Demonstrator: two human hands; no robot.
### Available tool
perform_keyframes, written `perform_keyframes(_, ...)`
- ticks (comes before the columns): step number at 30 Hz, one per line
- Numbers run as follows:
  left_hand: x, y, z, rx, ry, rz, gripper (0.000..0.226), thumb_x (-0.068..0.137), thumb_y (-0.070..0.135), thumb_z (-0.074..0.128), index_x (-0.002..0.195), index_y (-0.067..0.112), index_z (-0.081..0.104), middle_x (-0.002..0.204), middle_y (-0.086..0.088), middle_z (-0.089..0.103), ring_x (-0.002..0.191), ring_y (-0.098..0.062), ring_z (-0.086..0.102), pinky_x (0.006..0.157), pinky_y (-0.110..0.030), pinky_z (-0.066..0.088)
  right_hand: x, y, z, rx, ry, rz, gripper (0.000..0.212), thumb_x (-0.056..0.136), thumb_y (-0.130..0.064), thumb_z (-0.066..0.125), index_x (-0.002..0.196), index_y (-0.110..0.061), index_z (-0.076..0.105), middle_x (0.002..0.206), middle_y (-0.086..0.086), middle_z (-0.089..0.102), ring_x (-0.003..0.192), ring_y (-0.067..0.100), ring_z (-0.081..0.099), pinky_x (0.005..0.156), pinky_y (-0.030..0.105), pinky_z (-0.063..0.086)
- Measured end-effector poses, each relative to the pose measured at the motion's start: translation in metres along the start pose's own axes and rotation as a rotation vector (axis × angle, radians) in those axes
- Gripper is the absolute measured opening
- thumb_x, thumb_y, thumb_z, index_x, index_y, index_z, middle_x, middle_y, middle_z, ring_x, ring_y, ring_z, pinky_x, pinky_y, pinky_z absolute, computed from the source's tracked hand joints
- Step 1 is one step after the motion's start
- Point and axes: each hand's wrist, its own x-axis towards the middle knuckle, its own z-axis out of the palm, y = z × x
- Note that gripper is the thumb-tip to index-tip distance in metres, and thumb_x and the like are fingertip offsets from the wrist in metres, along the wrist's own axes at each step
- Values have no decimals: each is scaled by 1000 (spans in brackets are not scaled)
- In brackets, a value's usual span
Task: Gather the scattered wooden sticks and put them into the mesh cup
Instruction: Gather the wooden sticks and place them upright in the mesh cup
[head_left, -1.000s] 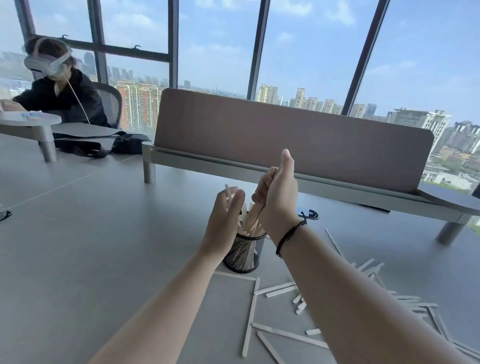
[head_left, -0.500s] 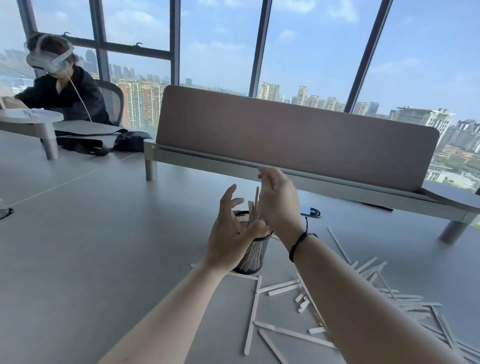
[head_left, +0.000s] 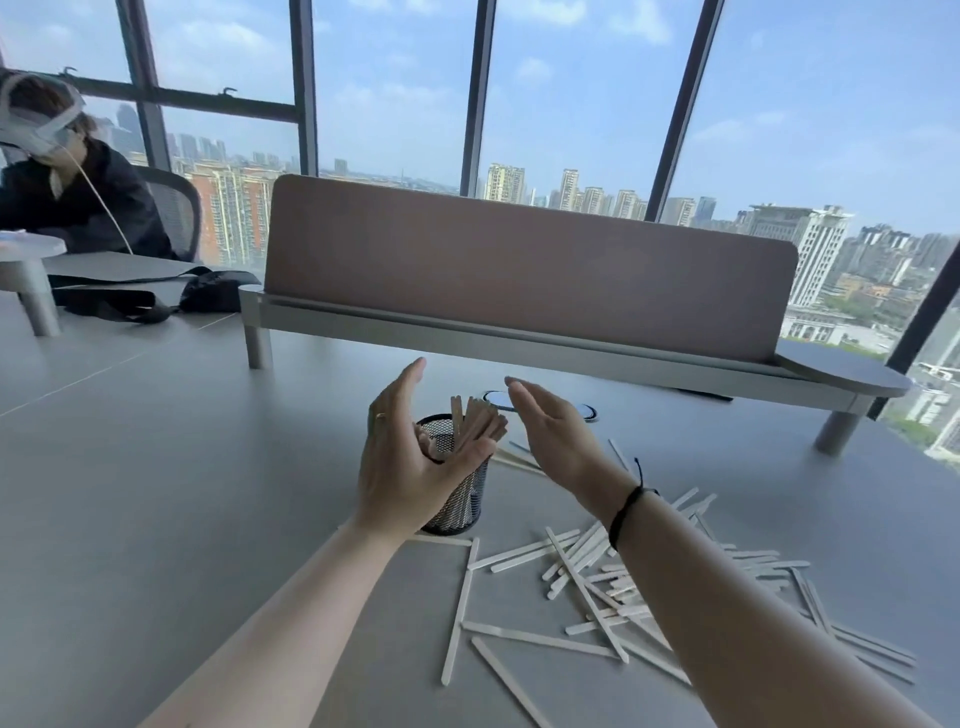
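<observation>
A black mesh cup (head_left: 464, 499) stands upright on the grey table (head_left: 156, 493), with a bundle of wooden sticks (head_left: 475, 423) leaning out of its top. My left hand (head_left: 405, 462) hovers open just in front of the cup's left side and hides part of its rim. My right hand (head_left: 556, 436) is open to the right of the cup, palm turned toward it, holding nothing. Several loose wooden sticks (head_left: 587, 577) lie scattered on the table to the right of and in front of the cup, partly hidden under my right forearm.
A brown divider panel on a raised shelf (head_left: 519, 280) runs across the table behind the cup. A dark round object (head_left: 540, 405) lies behind my right hand. A person with a headset (head_left: 57, 171) sits at the far left by a black bag (head_left: 208, 293).
Both hands have let go of the sticks and spread open beside the cup. The sticks held a second ago now stand in the cup.
</observation>
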Motion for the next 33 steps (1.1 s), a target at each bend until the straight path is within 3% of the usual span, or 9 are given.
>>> perform_keyframes(3, -1, 25, -2, 194, 60, 391, 72, 83, 63, 59, 125, 4, 60, 135, -16, 55, 130, -33, 47, 110, -44, 37, -23, 30, -23, -221, -100, 56, 45, 100, -40, 53, 139, -18, 55, 135, -7, 57, 128, 9, 50, 94, 15, 30)
perform_keyframes(5, -6, 48, -1, 194, 34, 573, 44, 88, 49, 63, 97, 6, 71, 109, -11, 68, 105, -29, 62, 94, -41, 47, -45, 57, -40, -325, -201, 97, 51, 95, -47, 58, 140, -26, 54, 142, -7, 56, 130, 11, 52, 99, 19, 34)
perform_keyframes(9, -38, 78, 2, 325, -389, 602, 34, 90, 50, 63, 69, 24, 60, 59, 11, 56, 54, -12, 55, 52, -25, 38, -93, 95, -83, -499, -184, 129, 55, 87, -61, 60, 137, -39, 53, 142, -8, 56, 125, 14, 56, 105, 32, 42)
perform_keyframes(11, -54, 83, 4, 568, -612, 433, 46, 86, 72, 47, 87, 30, 64, 77, 12, 64, 72, -12, 65, 56, -27, 39, -114, 109, -107, -543, -117, 124, 56, 87, -62, 58, 137, -37, 53, 144, -7, 54, 129, 15, 53, 107, 31, 39)
perform_keyframes(13, -67, 77, 4, 753, -806, 252, 77, 79, 90, 26, 128, 38, 55, 128, 10, 61, 118, -14, 59, 83, -35, 48, -132, 124, -127, -606, -37, 128, 68, 81, -76, 48, 137, -38, 53, 148, -6, 50, 137, 15, 45, 114, 35, 33)
perform_keyframes(15, -74, 76, 2, 796, -1066, 107, 102, 66, 102, 18, 152, 47, 19, 164, 2, 23, 150, -23, 24, 117, -46, 28, -147, 139, -139, -693, 12, 178, 73, 79, -82, 39, 139, -42, 49, 155, -5, 41, 148, 17, 28, 120, 41, 20)
perform_keyframes(18, -82, 74, 3, 730, -1263, 63, 120, 49, 108, 28, 150, 56, -11, 167, 6, -17, 153, -24, -16, 124, -46, -4, -162, 153, -146, -694, 11, 299, 73, 81, -82, 35, 144, -46, 39, 163, -2, 25, 153, 20, 11, 122, 44, 8)
perform_keyframes(26, -82, 68, 21, 654, -1173, 80, 119, 48, 108, 23, 152, 56, -2, 166, 12, -13, 154, -13, -8, 124, -35, 0, -160, 155, -130, -730, 31, 235, 71, 81, -84, 24, 140, -46, 39, 151, -10, 38, 147, 11, 20, 118, 39, 17)
perform_keyframes(33, -83, 69, 60, 468, -889, 38, 96, 70, 97, 28, 147, 40, 38, 161, 10, 30, 145, -12, 33, 113, -35, 35, -156, 147, -103, -749, 58, 151, 78, 79, -85, 19, 141, -42, 39, 145, -11, 44, 143, 15, 28, 117, 40, 18)
